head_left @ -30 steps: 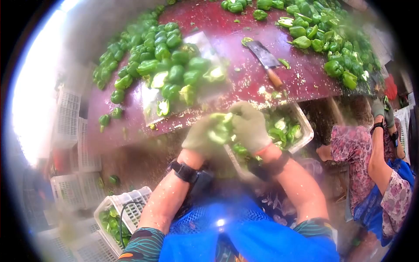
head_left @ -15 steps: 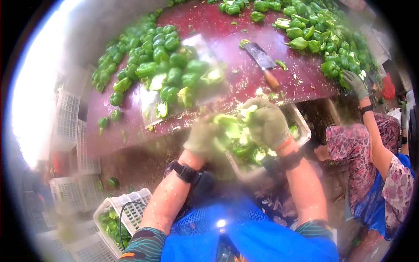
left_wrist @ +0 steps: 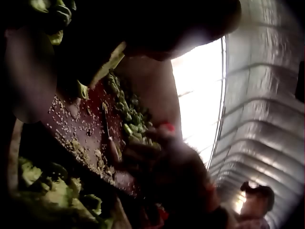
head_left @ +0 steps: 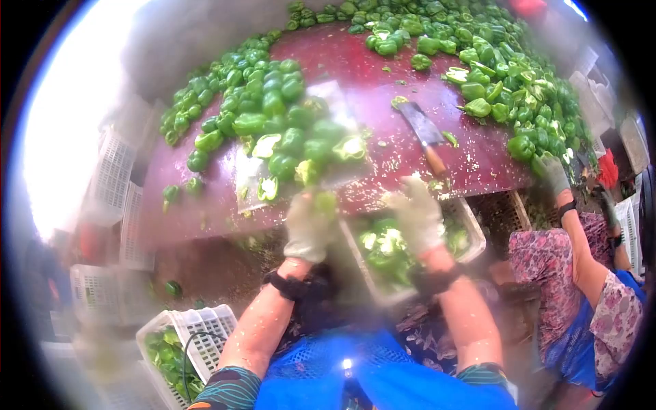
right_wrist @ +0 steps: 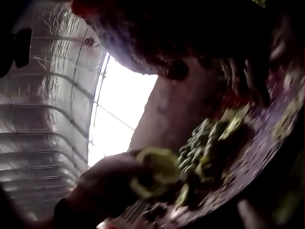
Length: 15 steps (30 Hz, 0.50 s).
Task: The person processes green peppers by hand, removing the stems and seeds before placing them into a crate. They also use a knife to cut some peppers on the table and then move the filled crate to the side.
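"Holding what, that left hand [head_left: 305, 227]?"

"A green pepper [head_left: 326, 203], cut, its hollow side plainest from the right wrist (the head view blurs it). The fingers are curled on it by the table's [head_left: 328, 55] near edge, left of the crate [head_left: 476, 227]."

"And the right hand [head_left: 415, 217]?"

"Fingers apart above the crate, with nothing in them that I can make out."

"How would you handle it well?"

"Lightly, I'd say. A cut shell probably splits if squeezed, so cradle the outer wall and leave the rim uncovered. Turning the hollow toward the right hand should give those free fingers room to clear whatever clings inside."

"Anything to watch?"

"The cleaver [head_left: 421, 124] lies beyond both hands; I'd keep elbows low and not reach across it. Wet gloves may slip, too, if the gloves are wet; I can't tell."
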### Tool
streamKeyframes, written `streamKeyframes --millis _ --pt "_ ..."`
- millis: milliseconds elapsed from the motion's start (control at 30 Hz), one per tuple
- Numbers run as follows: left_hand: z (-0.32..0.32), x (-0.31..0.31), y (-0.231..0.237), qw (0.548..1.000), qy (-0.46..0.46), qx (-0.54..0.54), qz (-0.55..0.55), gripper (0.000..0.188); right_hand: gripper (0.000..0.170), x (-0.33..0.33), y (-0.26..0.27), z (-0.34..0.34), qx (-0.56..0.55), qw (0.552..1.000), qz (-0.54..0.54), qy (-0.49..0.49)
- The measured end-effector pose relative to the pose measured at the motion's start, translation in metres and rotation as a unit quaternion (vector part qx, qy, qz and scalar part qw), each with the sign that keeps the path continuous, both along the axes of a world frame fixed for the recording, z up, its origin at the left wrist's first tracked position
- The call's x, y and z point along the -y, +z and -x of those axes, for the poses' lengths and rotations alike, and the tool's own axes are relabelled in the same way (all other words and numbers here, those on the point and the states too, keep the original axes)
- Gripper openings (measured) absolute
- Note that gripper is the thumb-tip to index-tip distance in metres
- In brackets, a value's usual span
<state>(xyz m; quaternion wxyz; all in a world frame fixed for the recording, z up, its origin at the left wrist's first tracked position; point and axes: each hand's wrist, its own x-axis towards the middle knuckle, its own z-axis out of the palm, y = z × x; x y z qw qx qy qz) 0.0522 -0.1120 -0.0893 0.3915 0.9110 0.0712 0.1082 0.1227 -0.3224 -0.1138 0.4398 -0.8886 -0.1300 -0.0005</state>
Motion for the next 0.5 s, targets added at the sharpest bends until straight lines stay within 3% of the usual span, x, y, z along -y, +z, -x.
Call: streamKeyframes --millis 33,67,100,133,200,233,267,300,333,367,433,500 --pt "0.001 0.007 -0.009 0.996 -0.073 0.013 -0.054 0.048 0.038 -0.020 0.007 0.011 0.034 0.999 -0.026 0.026" --pt "0.004 0.007 -0.006 0.996 -0.073 -0.027 0.048 0.044 0.037 -0.041 0.014 0.023 0.068 0.995 -0.051 0.054" --pt "0.008 0.008 -0.003 0.984 -0.062 -0.064 0.154 0.041 0.035 -0.051 0.026 0.036 0.068 0.978 -0.162 0.111" --pt "0.010 0.011 0.010 0.963 -0.040 -0.096 0.250 0.038 0.029 -0.057 0.022 0.024 -0.009 0.971 -0.133 0.197" --pt "0.033 -0.017 0.070 0.912 0.049 -0.095 0.396 0.034 0.024 -0.059 0.021 -0.008 0.025 0.979 0.044 0.197" --pt "0.042 -0.046 0.077 0.890 0.103 -0.096 0.434 0.034 0.022 -0.060 0.021 -0.024 0.040 0.971 0.132 0.193" --pt "0.052 -0.059 0.105 0.879 0.196 -0.049 0.432 0.031 0.017 -0.060 0.025 -0.041 0.010 0.971 0.203 0.124" --pt "0.076 -0.107 0.091 0.921 0.194 -0.025 0.337 0.029 0.015 -0.060 0.006 -0.064 0.053 0.974 0.205 0.087" --pt "0.092 -0.115 0.111 0.946 0.299 -0.040 0.121 0.029 0.014 -0.063 -0.002 -0.081 0.100 0.964 0.241 0.046" --pt "0.119 -0.145 0.111 0.944 0.328 -0.022 0.002 0.030 0.015 -0.065 -0.001 -0.096 0.124 0.968 0.214 0.041" --pt "0.186 -0.213 0.112 0.894 0.397 -0.040 -0.205 0.032 0.019 -0.079 0.004 -0.125 0.122 0.961 0.244 0.052" --pt "0.261 -0.272 0.115 0.799 0.475 -0.129 -0.346 0.034 0.022 -0.100 0.002 -0.147 0.127 0.935 0.324 0.062"
